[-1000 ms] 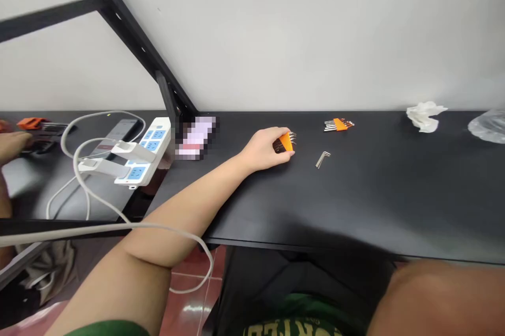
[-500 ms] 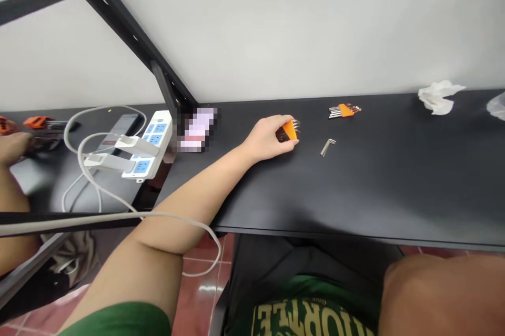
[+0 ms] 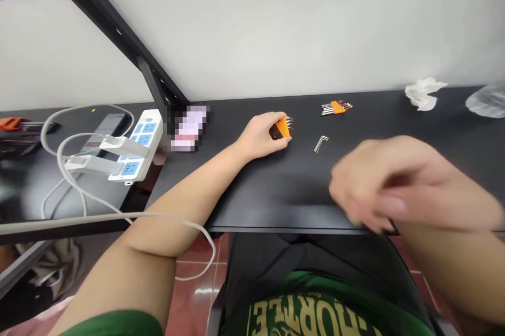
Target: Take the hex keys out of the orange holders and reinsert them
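Note:
My left hand (image 3: 265,135) rests on the black table, thumb and fingers closed around an orange hex key holder (image 3: 283,128). Bent ends of several hex keys stick out of the holder to the right; the rest is partly hidden by my hand. Just right of it lie a few loose L-shaped hex keys (image 3: 320,143). Farther back is a second orange hex key holder (image 3: 338,108) with several keys in it. My right hand (image 3: 379,181) hangs above the front part of the table, smeared by motion, its fingers bent downward. Whether anything is in it is unclear.
A white power strip (image 3: 138,142) with chargers and looping cables stands at the left, beside a black metal frame (image 3: 152,75). A pixelated phone (image 3: 190,124) lies near its foot. Crumpled tissue (image 3: 423,94) and a clear plastic bag (image 3: 487,100) sit back right.
My right hand has come up from the lower right to over the table's front. My left hand keeps its hold on the holder. At far left, another person's hand has gone from view.

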Action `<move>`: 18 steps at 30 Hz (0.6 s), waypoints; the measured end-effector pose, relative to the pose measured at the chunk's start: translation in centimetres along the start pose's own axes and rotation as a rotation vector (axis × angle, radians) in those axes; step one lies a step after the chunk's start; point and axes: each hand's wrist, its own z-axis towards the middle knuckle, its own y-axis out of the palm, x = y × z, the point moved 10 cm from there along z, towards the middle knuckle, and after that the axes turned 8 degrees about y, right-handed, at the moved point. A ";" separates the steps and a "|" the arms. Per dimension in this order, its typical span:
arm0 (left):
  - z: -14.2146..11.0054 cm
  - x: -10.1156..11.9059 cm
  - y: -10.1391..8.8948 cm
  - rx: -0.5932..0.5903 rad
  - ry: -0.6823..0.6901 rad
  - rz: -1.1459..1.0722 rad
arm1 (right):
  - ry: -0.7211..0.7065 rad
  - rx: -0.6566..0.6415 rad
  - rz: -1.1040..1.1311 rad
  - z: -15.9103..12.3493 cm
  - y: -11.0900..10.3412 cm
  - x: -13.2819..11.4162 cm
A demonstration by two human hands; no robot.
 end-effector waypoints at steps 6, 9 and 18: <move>-0.2 -0.6 -0.6 0.007 -0.074 0.019 | 0.036 -0.034 -0.613 6.6 -1.3 10.4; -0.4 -0.9 -0.8 0.001 -0.108 0.023 | 0.048 -0.059 -0.681 6.8 -0.4 14.7; -0.9 -1.3 -0.2 -0.081 -0.186 -0.016 | 0.225 -0.235 -0.597 6.0 2.3 15.8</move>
